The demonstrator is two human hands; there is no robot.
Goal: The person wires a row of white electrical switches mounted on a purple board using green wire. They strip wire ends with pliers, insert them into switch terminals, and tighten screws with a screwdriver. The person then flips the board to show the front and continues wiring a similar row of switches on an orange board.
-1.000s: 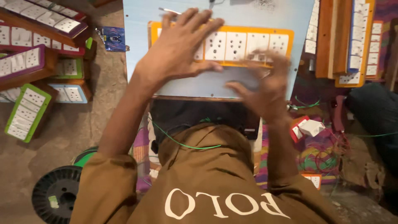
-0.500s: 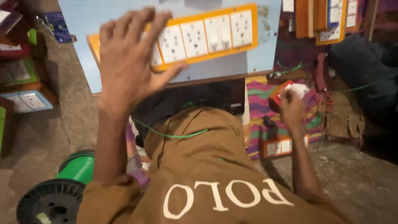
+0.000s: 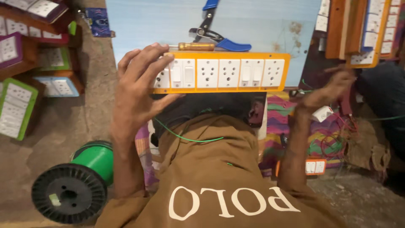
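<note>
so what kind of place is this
Most likely a small electrical workshop where switchboards are assembled. The left hand rests on an orange switch-and-socket panel, more panels are stacked at the left, and pliers and a green wire spool lie close by.

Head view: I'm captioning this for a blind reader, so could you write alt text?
A person's left hand rests on the end of a long orange switch-and-socket board lying on a pale blue work surface, while the right hand reaches over tangled red wires. Blue-handled pliers lie behind the board, and a green wire spool sits on the floor.
</note>
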